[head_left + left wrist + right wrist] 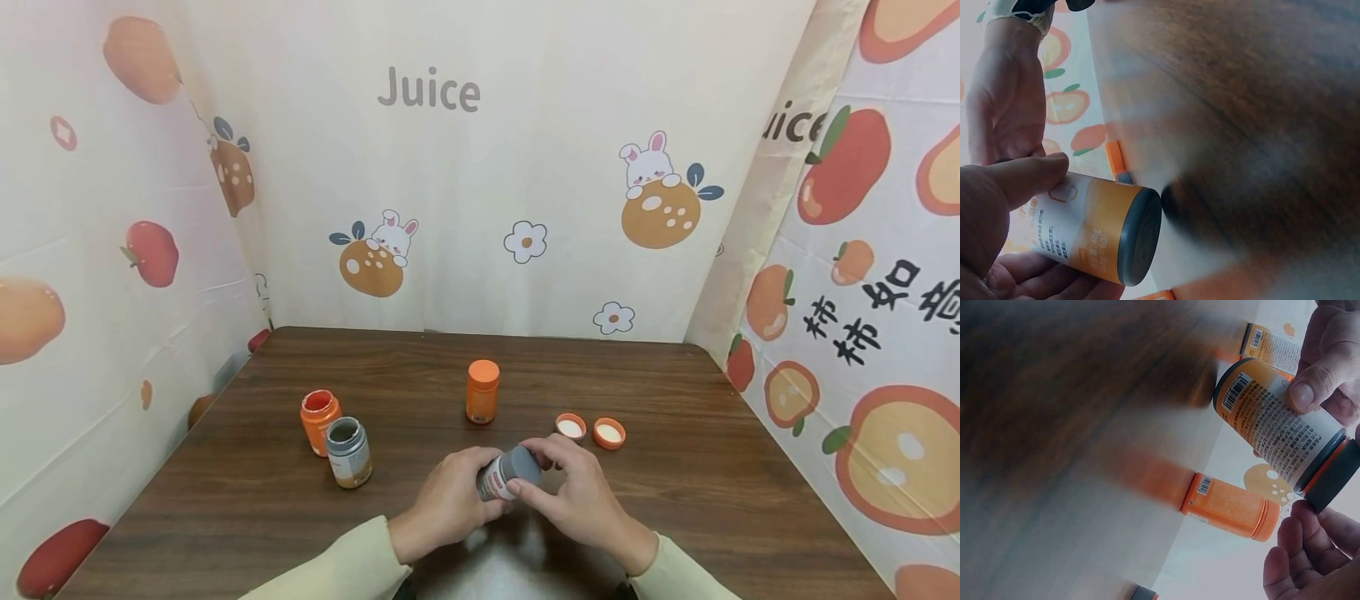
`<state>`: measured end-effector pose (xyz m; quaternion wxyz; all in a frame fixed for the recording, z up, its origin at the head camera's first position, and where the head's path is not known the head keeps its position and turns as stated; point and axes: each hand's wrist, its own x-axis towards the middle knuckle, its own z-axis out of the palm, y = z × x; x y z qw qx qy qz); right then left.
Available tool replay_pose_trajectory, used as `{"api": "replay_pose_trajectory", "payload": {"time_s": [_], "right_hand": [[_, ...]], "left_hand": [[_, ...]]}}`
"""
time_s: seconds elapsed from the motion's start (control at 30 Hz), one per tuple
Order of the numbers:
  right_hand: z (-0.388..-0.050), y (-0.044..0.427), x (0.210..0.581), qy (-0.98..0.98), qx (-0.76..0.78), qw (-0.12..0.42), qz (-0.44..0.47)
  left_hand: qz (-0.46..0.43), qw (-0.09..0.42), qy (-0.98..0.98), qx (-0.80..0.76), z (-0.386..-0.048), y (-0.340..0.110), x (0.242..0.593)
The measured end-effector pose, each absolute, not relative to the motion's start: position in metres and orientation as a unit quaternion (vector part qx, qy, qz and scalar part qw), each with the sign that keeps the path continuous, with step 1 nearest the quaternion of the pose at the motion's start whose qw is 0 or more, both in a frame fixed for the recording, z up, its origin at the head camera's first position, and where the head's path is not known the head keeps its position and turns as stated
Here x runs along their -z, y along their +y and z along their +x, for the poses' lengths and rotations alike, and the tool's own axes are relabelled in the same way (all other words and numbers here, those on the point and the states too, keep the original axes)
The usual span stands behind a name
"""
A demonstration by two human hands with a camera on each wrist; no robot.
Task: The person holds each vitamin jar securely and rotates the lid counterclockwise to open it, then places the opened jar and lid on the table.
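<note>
A grey supplement bottle (pixel 492 483) with a white and orange label is held tilted above the table, its grey cap (pixel 525 465) toward the right. My left hand (pixel 448 493) grips the bottle's body, thumb on the label in the left wrist view. With thumb and fingers my right hand (pixel 576 490) pinches the cap. In the right wrist view a thin orange line shows between the cap (pixel 1335 478) and the bottle's neck; whether the cap is loose I cannot tell.
An orange bottle with its lid on (pixel 482 392) stands beyond my hands. Two caps, a left one (pixel 571 427) and a right one (pixel 609 434), lie inside up nearby. At left stand an uncapped orange bottle (pixel 315 429) and an uncapped grey bottle (pixel 350 458). Printed cloth (pixel 487 175) surrounds the table.
</note>
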<state>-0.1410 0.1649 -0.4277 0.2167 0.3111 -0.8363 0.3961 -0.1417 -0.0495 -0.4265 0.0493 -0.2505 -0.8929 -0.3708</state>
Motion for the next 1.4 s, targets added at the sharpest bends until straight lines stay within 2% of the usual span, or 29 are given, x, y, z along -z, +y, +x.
{"api": "replay_pose_trajectory", "payload": {"time_s": [1.4], "right_hand": [[-0.1423,0.1712,0.4214,-0.844,-0.391,0.148,0.337]], "left_hand": [[-0.266,0.044,-0.893,0.361,-0.1413,-0.051,0.4253]]}}
